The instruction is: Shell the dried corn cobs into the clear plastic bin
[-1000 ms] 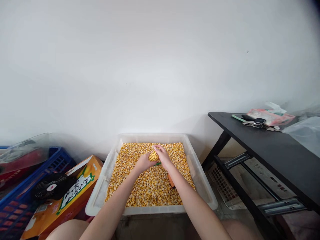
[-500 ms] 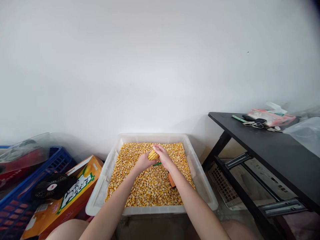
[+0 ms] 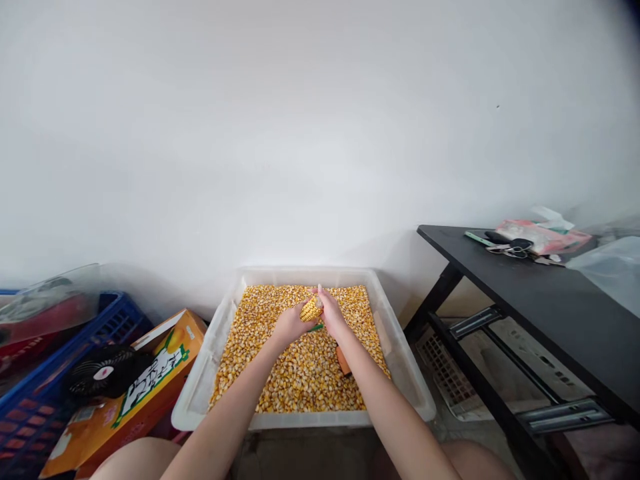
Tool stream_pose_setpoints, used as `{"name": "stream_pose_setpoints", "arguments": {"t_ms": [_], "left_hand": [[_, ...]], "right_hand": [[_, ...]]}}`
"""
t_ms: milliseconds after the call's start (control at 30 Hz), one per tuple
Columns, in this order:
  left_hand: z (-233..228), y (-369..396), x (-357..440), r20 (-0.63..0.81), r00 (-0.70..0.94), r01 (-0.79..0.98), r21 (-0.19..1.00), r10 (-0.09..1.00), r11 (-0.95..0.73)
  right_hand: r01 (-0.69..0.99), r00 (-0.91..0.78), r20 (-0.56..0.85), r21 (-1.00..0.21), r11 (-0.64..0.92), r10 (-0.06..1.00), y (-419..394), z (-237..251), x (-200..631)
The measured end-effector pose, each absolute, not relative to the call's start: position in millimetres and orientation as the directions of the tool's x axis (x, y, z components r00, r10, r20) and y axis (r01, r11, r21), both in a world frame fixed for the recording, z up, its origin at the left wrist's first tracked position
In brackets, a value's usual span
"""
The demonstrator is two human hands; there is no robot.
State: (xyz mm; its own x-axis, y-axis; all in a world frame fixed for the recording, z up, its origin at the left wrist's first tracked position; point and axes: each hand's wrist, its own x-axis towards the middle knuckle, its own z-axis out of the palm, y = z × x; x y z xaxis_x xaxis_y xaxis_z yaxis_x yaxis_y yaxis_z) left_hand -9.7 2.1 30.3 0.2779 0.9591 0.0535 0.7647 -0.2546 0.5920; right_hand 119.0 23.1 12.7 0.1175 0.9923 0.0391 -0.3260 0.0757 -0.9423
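Note:
An ear of corn (image 3: 311, 309) with yellow kernels is held between both hands above the bin. My left hand (image 3: 291, 325) is closed round its left end. My right hand (image 3: 331, 314) grips the right end, fingers pressed against the pale tip. Loose corn kernels (image 3: 295, 383) fill the translucent plastic bin (image 3: 310, 420) below. An orange object (image 3: 343, 361) lies on the kernels, partly behind my right forearm. A green strip (image 3: 316, 327) shows just under the hands; I cannot tell whether the two belong together.
A black table (image 3: 530, 293) stands on the right with keys (image 3: 517, 248), a tissue pack (image 3: 543, 235) and a plastic bag (image 3: 613, 263) on it. At left are an orange carton (image 3: 135, 400), a black fan (image 3: 103, 370) and a blue crate (image 3: 117, 320). A white wall (image 3: 320, 147) rises behind the bin.
Both hands have shifted slightly right with the ear of corn. The right hand has turned, its thumb now pointing up near the ear's tip.

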Motion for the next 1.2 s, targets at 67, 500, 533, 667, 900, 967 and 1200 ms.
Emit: {"name": "stream_pose_setpoints", "arguments": {"t_ms": [67, 500, 533, 667, 900, 967, 1200], "left_hand": [[30, 3, -13, 0.049, 0.281, 0.729, 0.639, 0.959, -0.246], [27, 3, -8, 0.060, 0.291, 0.863, 0.413, 0.955, -0.289], [27, 3, -9, 0.061, 0.287, 0.863, 0.416, 0.956, -0.286], [24, 6, -14, 0.079, 0.280, 0.806, 0.523, 0.957, -0.279], [24, 13, -24, -0.211, 0.481, 0.524, 0.847, 0.851, -0.086], [23, 12, -22, -0.239, 0.463, 0.508, 0.861, 0.854, -0.035], [16, 10, -10, -0.203, 0.410, 0.509, 0.860, 0.889, -0.038]], "right_hand": [[-0.436, -0.005, 0.009, -0.900, 0.006, 1.000, 22, 13, 119], [-0.437, 0.145, -0.059, -0.899, 0.011, 0.988, 25, 12, 116], [-0.468, 0.113, -0.070, -0.884, -0.009, 0.991, 24, 14, 116], [-0.529, -0.092, -0.075, -0.841, -0.113, 0.993, 19, 20, 119], [-0.414, -0.136, -0.094, -0.899, -0.142, 0.986, 14, 19, 120], [-0.368, -0.134, -0.092, -0.920, -0.136, 0.987, 15, 17, 119], [-0.263, 0.004, 0.013, -0.965, 0.013, 1.000, 16, 15, 114]]}}
